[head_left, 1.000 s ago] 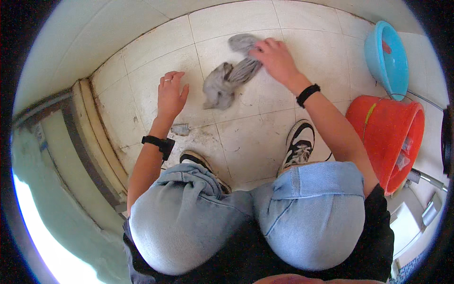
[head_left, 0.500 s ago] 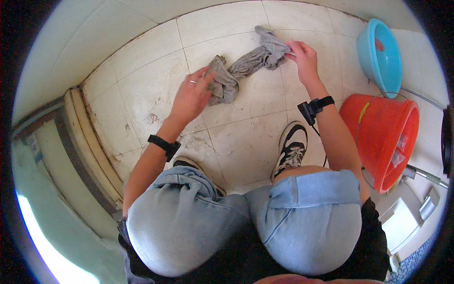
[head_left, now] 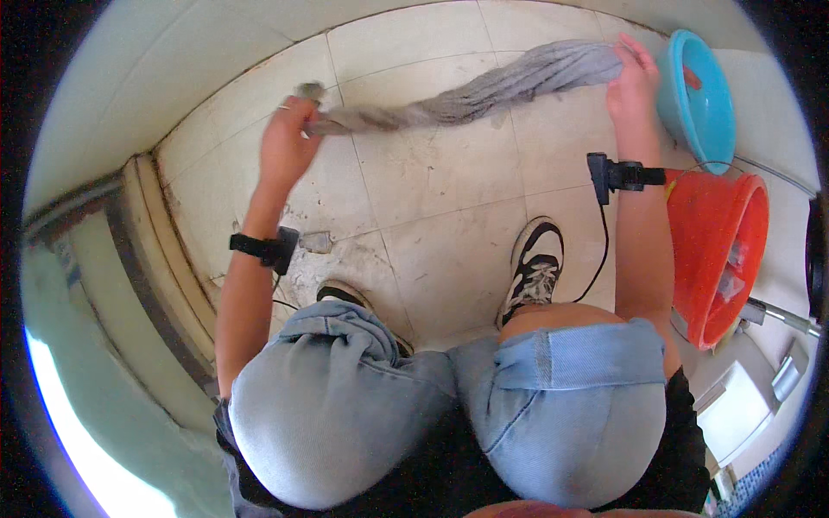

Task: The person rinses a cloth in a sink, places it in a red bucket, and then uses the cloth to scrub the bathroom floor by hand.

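Observation:
A grey, wrinkled cloth (head_left: pixel 471 102) is stretched in a long twisted strip between my two hands, above the tiled floor. My left hand (head_left: pixel 289 142) is closed round its narrow left end, and a small bunched tip pokes out beyond the fingers. At the wider right end, my right hand (head_left: pixel 633 76) grips the cloth's edge with fingers and thumb. That hand is close to the rim of the blue basin (head_left: pixel 698 129).
Pale floor tiles (head_left: pixel 449 190) carry dirt smudges. To the right, a red bucket (head_left: pixel 704 268) lies tipped on its side, holding something clear and crumpled. My shoes (head_left: pixel 537 259) are planted in front of me. A raised door sill (head_left: pixel 164 259) runs along the left.
My hands have moved apart, the left one leftward and the right one rightward. The crumpled cloth has been pulled out into a long strip, and my left hand has closed on it.

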A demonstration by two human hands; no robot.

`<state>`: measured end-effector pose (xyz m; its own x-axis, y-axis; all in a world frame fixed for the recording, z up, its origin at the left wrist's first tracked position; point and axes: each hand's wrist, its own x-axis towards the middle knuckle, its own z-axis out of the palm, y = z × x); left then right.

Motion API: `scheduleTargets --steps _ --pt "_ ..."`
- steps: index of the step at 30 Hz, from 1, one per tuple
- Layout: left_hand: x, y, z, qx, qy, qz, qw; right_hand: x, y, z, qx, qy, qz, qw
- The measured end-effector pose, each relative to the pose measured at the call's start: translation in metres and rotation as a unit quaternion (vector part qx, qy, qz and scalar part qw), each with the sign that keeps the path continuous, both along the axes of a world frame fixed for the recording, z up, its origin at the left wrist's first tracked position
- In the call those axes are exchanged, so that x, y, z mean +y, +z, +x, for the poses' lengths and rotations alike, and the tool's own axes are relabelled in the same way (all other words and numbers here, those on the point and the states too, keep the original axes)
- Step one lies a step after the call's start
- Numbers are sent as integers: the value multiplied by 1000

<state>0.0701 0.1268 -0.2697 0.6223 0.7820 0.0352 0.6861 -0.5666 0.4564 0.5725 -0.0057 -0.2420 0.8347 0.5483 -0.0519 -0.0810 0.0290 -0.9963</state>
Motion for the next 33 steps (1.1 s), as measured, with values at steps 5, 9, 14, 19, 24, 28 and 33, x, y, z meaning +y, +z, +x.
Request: scheduleTargets --steps 5,9,14,19,24,28,33 --pt "50 35 -45 -23 121 56 991 6 7 11 -54 -12 20 998" --pt "83 67 -69 76 99 165 978 14 12 11 -184 9 -11 983" --pt "96 61 -100 271 75 234 931 34 -12 -3 -384 105 -152 905" --pt "60 7 -106 525 21 91 846 29 -50 -51 -424 228 -254 839" --pt "33 -27 -93 267 154 53 950 14 -46 -100 -604 281 -323 672" --pt "29 -50 -70 227 204 8 952 30 -45 -130 -545 400 -340 654" --pt "18 -73 -31 229 175 49 956 38 -54 -163 -580 466 -350 569"
